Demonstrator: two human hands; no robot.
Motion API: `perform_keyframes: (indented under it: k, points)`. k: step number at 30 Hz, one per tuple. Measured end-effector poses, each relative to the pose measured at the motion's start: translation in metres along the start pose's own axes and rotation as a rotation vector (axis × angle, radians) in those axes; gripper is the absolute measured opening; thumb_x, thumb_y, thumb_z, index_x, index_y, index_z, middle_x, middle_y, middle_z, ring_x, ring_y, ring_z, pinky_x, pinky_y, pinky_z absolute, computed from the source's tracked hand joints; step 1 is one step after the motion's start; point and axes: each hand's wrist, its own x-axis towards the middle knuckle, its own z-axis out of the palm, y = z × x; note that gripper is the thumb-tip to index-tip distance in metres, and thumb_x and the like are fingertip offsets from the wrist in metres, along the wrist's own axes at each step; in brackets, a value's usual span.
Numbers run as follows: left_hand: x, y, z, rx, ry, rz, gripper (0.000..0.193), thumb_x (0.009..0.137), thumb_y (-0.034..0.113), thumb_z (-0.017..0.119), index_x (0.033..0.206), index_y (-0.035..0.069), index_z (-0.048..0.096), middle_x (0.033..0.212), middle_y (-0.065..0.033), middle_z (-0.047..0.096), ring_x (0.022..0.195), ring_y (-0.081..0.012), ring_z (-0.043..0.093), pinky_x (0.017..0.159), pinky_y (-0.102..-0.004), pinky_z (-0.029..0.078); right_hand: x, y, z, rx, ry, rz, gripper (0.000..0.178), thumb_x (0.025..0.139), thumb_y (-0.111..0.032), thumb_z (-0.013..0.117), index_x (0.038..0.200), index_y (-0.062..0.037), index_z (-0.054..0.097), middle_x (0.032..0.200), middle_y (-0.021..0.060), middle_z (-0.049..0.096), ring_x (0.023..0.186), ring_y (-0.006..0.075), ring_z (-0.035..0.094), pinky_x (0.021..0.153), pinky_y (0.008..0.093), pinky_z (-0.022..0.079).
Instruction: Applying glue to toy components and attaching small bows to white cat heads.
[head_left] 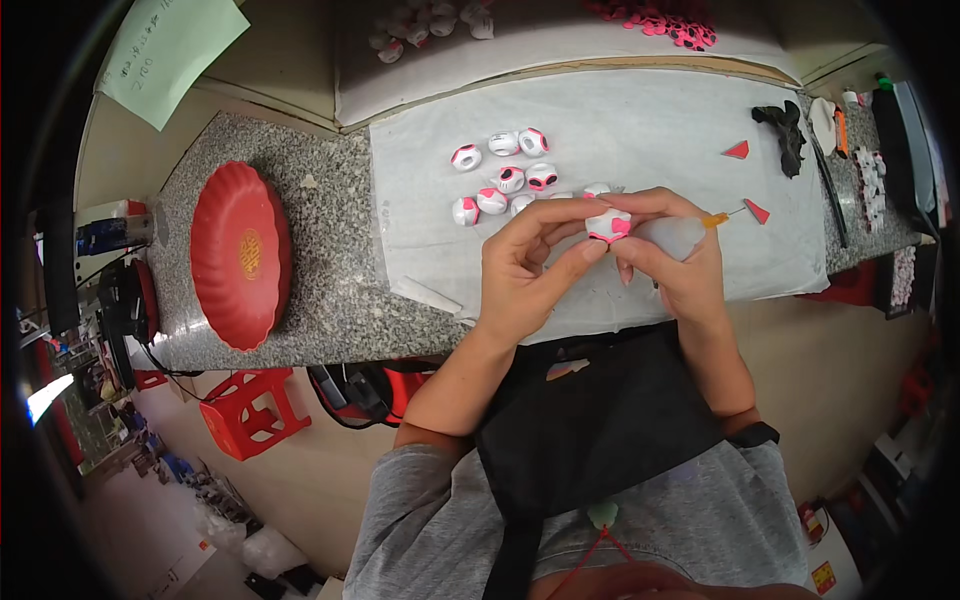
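While a red dish (220, 265) sat well left of my grip, several white-and-pink pieces (511, 180) lay just beyond my fingers, perhaps finished; my left hand (535, 255) pinched one white ball (603, 225), seemingly left to finish, and my right hand (690, 262), closed around a squeeze bottle (675, 238), touched it too.

Through the head camera I see a white sheet (420, 150) and, over it, a white toy piece (606, 227) patched with bright pink and a cloudy-white bottle (676, 238) with an amber tip (716, 220). Left of the sheet I make out a speckled grey counter (340, 230) and a red bowl (216, 255) with a gold emblem (250, 254).
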Motion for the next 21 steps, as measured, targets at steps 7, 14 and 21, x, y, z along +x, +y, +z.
perform_keyframes:
  k: [7, 14, 21]
  points:
    - [0.002, 0.003, 0.003, -0.021, 0.022, -0.030, 0.025, 0.071, -0.005, 0.053, 0.096, -0.005, 0.048, 0.096, -0.0115, 0.051, 0.092, -0.0169, 0.049, 0.083, -0.0291, 0.038, 0.003, 0.002, 0.002, 0.044, 0.033, 0.003, 0.025, 0.065, 0.002, 0.054, 0.090, 0.0044, 0.051, 0.072, 0.0081, 0.052, 0.052, 0.0097, 0.047, 0.042, 0.0198, 0.037]
    - [0.000, -0.001, 0.001, 0.003, -0.031, 0.004, 0.023, 0.073, -0.003, 0.052, 0.096, -0.003, 0.049, 0.095, -0.0103, 0.052, 0.091, -0.0161, 0.049, 0.081, -0.0279, 0.039, -0.004, 0.002, -0.003, 0.054, 0.001, -0.008, 0.025, 0.067, 0.001, 0.057, 0.091, 0.0033, 0.053, 0.067, 0.0053, 0.053, 0.054, 0.0077, 0.047, 0.045, 0.0183, 0.038]
    - [0.004, 0.008, 0.003, 0.038, -0.074, -0.042, 0.021, 0.078, 0.004, 0.048, 0.098, -0.003, 0.045, 0.092, -0.0108, 0.052, 0.083, -0.0156, 0.051, 0.072, -0.0281, 0.043, -0.002, 0.009, 0.002, 0.149, 0.047, -0.012, 0.023, 0.066, 0.002, 0.058, 0.089, 0.0035, 0.052, 0.067, 0.0063, 0.053, 0.055, 0.0091, 0.048, 0.044, 0.0199, 0.039]
